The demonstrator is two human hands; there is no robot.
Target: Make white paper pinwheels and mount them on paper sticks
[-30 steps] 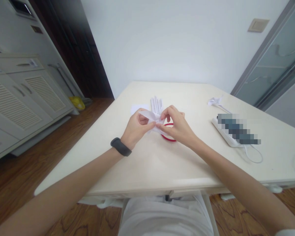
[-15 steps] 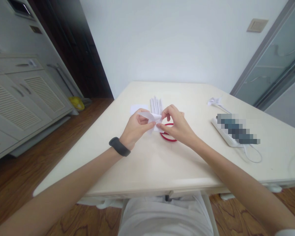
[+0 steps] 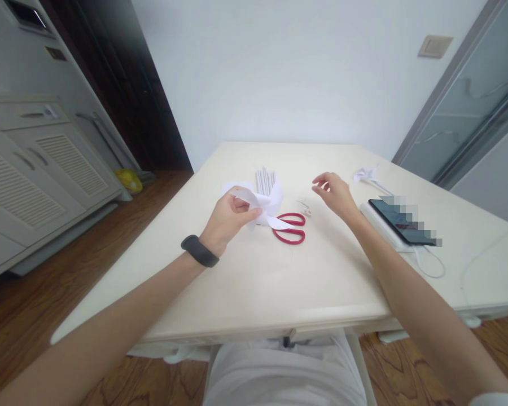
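My left hand [image 3: 232,217], with a dark band at its wrist, pinches a white paper pinwheel [image 3: 263,203] at its middle. Its curled paper blades spread around the fingers. My right hand [image 3: 333,194] is apart from the paper, over the table to the right, its fingers loosely bent and separated with nothing visible between them. Between the hands lie several small pin-like bits [image 3: 305,208]. Red-handled scissors [image 3: 290,239] rest just below the pinwheel, their blades hidden under the paper. Behind it are several rolled white paper sticks [image 3: 265,179].
A flat white paper sheet [image 3: 232,186] lies partly behind my left hand. At the right, a finished-looking paper pinwheel on a stick [image 3: 366,175] lies near a phone [image 3: 400,223] on a white box with a cable [image 3: 432,273]. The cream table [image 3: 245,287] meets the wall behind.
My right hand has let go of the paper and moved right. The pinwheel stays in my left hand, its blades more spread. The scissors and small bits now show more fully.
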